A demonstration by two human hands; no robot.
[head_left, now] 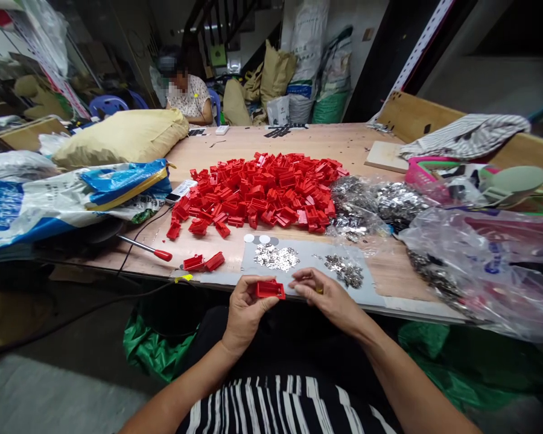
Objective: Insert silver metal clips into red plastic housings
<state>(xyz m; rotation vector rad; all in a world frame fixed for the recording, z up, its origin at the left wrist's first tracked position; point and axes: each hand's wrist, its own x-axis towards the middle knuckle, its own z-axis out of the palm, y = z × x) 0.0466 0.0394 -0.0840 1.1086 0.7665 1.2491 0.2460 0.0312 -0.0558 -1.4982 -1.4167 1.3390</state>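
My left hand (245, 310) holds a small red plastic piece (270, 290) just off the table's near edge. My right hand (328, 296) is beside it, fingertips pinched close to the piece's right end; a small metal part may be between them, too small to tell. A grey mat (308, 253) in front of my hands carries two heaps of small shiny metal parts (276, 258) (344, 269). Beyond it lies a big pile of the same red pieces (262, 190). Two loose red pieces (203, 262) lie left of the mat.
A red-handled screwdriver (147, 248) and a black cable lie at the left. Clear bags of metal parts (380, 205) (484, 265) fill the right side. Sacks (122, 135) and plastic bags crowd the left. Another person (187, 90) sits at the far end. A green bag (154, 349) hangs under the table.
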